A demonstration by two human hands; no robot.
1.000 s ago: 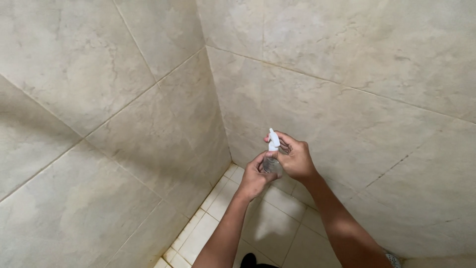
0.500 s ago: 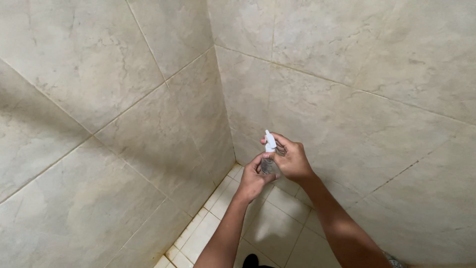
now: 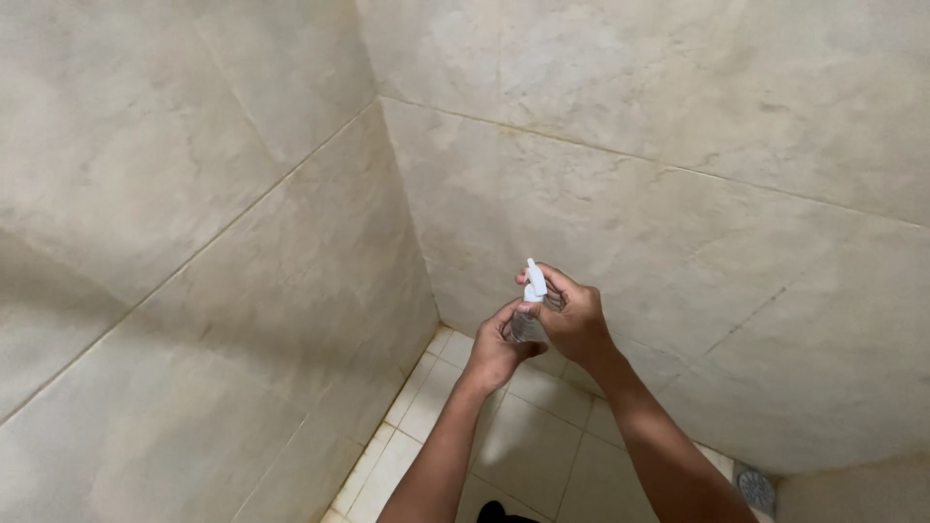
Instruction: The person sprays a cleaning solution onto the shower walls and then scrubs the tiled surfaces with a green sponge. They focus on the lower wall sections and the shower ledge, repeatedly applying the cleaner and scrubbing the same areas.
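Observation:
A small clear spray bottle (image 3: 529, 326) with a white nozzle head (image 3: 534, 279) is held upright in front of a tiled corner. My right hand (image 3: 576, 317) wraps around the top of the bottle from the right, fingers over the white head. My left hand (image 3: 496, 351) grips the bottle's lower body from the left and below. Both hands touch each other around the bottle, which is mostly hidden by the fingers.
Large beige marble-look wall tiles (image 3: 213, 242) meet in a corner behind the hands. Pale square floor tiles (image 3: 528, 450) lie below. A round metal floor drain (image 3: 756, 487) sits at the lower right by the wall.
The hands and bottle have stayed together in nearly the same pose; the view has shifted slightly, bringing them a little lower in the picture.

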